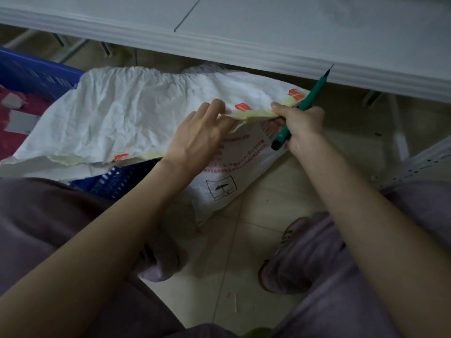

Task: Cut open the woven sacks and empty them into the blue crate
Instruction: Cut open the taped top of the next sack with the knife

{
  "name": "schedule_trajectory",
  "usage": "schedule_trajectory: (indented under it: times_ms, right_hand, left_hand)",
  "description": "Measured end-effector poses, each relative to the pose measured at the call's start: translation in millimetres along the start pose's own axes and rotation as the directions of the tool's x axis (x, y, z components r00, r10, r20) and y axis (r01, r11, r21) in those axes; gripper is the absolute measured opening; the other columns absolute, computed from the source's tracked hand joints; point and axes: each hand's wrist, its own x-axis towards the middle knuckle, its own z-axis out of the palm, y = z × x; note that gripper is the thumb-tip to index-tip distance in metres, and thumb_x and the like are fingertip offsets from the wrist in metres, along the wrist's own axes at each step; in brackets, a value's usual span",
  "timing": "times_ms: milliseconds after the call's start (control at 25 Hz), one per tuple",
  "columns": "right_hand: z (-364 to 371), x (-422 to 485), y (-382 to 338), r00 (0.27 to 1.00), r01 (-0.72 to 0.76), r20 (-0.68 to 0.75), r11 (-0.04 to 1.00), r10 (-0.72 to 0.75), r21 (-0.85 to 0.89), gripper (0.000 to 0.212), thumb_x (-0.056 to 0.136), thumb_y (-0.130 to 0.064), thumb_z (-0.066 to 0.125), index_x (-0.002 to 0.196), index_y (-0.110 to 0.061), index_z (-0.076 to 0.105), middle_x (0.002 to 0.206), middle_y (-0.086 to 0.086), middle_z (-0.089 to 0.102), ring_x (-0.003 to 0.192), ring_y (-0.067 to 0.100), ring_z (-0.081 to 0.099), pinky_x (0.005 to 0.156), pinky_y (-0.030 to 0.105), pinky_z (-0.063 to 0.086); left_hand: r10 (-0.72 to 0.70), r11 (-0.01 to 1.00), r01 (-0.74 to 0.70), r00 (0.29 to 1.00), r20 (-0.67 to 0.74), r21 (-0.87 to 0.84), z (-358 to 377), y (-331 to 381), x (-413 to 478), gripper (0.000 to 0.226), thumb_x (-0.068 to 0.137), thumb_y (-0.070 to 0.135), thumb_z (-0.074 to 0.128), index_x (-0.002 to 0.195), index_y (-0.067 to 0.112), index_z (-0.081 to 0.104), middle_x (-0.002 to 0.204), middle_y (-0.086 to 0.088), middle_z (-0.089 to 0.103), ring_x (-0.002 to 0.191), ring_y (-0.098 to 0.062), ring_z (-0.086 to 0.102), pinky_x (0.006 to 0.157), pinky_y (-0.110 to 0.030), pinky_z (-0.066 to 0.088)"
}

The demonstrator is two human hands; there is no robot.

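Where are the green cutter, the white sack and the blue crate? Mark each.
green cutter (314, 93), head view, upper handle
white sack (117, 118), head view, crumpled upper face
blue crate (36, 74), head view, far wall

The woven sack (127, 123) bore a black-framed umbrella sign (221, 189) with raindrops on its lower face. Above it ran lines of red print (241, 152), too blurred to read. Small red patches (242, 107) along its yellowish edge were likewise illegible.

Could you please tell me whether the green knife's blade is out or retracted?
Out: a thin dark blade sticks from the green knife held in the right hand.
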Motion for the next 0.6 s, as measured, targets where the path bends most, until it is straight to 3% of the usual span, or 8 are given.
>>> schedule_trajectory:
  times_ms: [80,240,320,440,520,600]
  right_hand:
    - [-3.3,2.4,2.3,1.000,0.015,-0.014,0.999,-0.016,-0.052,0.050,0.079,-0.013,0.076,0.119,-0.006,0.048,0.102,0.005,0.063,0.076,0.012,0.066,0.074,0.031,0.059]
    - [-4.1,8.9,5.3,0.996,0.069,-0.049,0.997,-0.072,-0.044,0.057,0.074,-0.023,0.081,0.121,-0.008,0.052,0.109,0.003,0.065,0.099,0.020,0.065,0.088,0.042,0.055]
    - [-5.1,10.9,5.2,0.993,0.114,-0.022,0.991,-0.116,-0.062,0.052,0.076,-0.028,0.078,0.118,-0.007,0.056,0.097,0.000,0.067,0.084,0.011,0.068,0.084,0.036,0.057]
    - [-15.2,3.1,7.6,0.985,0.173,0.039,0.943,-0.169,-0.283,0.035,0.089,-0.034,0.063,0.108,-0.006,0.058,0.073,-0.003,0.061,0.060,0.007,0.059,0.068,0.028,0.052]
    - [-29.4,-10.3,5.0,0.977,0.212,0.098,0.867,-0.188,-0.450,0.032,0.091,-0.036,0.058,0.105,-0.008,0.056,0.076,0.001,0.058,0.061,0.013,0.058,0.062,0.033,0.050]
    - [-45.5,-29.2,0.3,0.941,0.337,0.235,0.714,-0.242,-0.614,0.029,0.090,-0.037,0.058,0.100,-0.010,0.055,0.075,0.004,0.058,0.058,0.014,0.056,0.056,0.030,0.046]
  left_hand:
    - [-0.015,0.998,0.018,0.998,0.059,-0.060,-0.5,7.0,2.8,0.045,0.079,-0.005,0.065,0.122,0.006,0.057,0.116,-0.020,0.050,0.091,-0.035,0.058,0.053,-0.038,0.054]
    - [-0.075,0.995,0.079,0.995,0.060,-0.065,-6.2,15.9,8.9,0.051,0.081,-0.007,0.060,0.129,0.009,0.051,0.129,-0.021,0.043,0.086,-0.036,0.059,0.045,-0.031,0.041]
    - [-0.057,0.996,0.061,0.997,0.057,-0.072,-8.8,14.5,12.8,0.050,0.081,-0.007,0.058,0.128,0.008,0.051,0.134,-0.021,0.041,0.080,-0.038,0.060,0.043,-0.031,0.041]
    - [-0.011,0.995,0.017,0.998,0.065,-0.094,-6.3,5.8,14.2,0.051,0.082,-0.003,0.061,0.130,0.010,0.049,0.134,-0.019,0.044,0.087,-0.039,0.061,0.044,-0.036,0.046]
    - [-0.003,0.996,0.010,0.997,0.078,-0.085,-2.7,2.1,18.1,0.054,0.082,-0.002,0.063,0.132,0.011,0.048,0.135,-0.016,0.045,0.097,-0.037,0.059,0.048,-0.039,0.049]
    - [0.001,0.997,0.005,0.996,0.089,-0.072,0.5,2.2,22.5,0.052,0.083,-0.001,0.063,0.132,0.009,0.048,0.135,-0.015,0.045,0.101,-0.036,0.058,0.051,-0.041,0.050]
